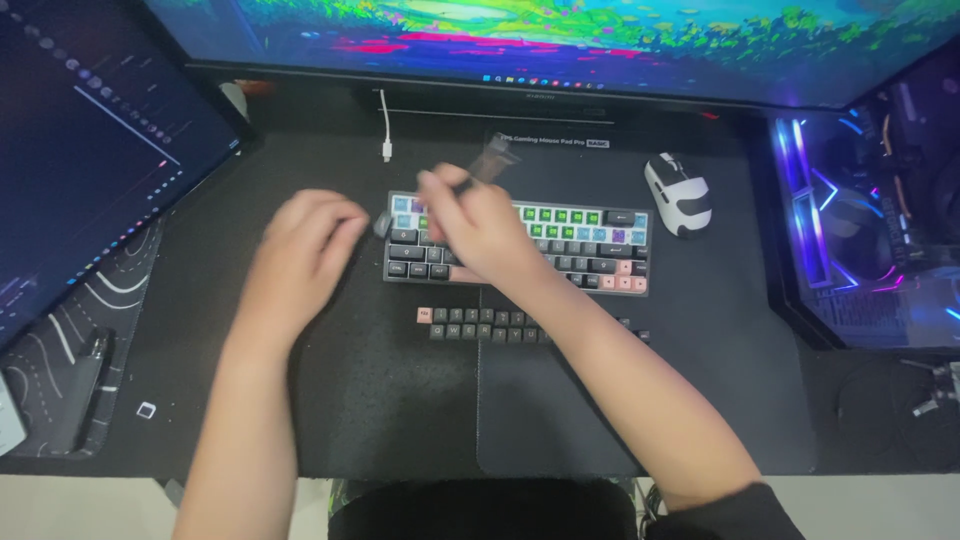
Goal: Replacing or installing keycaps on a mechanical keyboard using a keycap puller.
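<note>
1. Keyboard (560, 245), small and partly stripped of its caps, is set square on the dark desk mat (700, 400) in front of the wide monitor (560, 40), so both hands can reach it from the near edge.
2. Green-lit bare switches are seen along its upper rows, while grey and pink caps remain on the lower rows.
3. The right hand (480, 225) is held over the keyboard's left half, fingers pinched around a thin dark tool (462, 185); the tool is blurred, so its kind cannot be told.
4. The left hand (305, 245) is curled at the keyboard's left edge, seemingly steadying it; whether anything is gripped cannot be told.
5. Loose keycaps (480, 322) are lined up in 2 rows just in front of the keyboard, kept in order and within reach.
6. A white mouse (678, 193) is parked to the right, a white cable (385, 125) hangs behind, a second screen (90, 150) stands at the left, and a lit computer case (880, 220) at the right.
7. The keyboard's left rows are hidden by the right hand.
</note>
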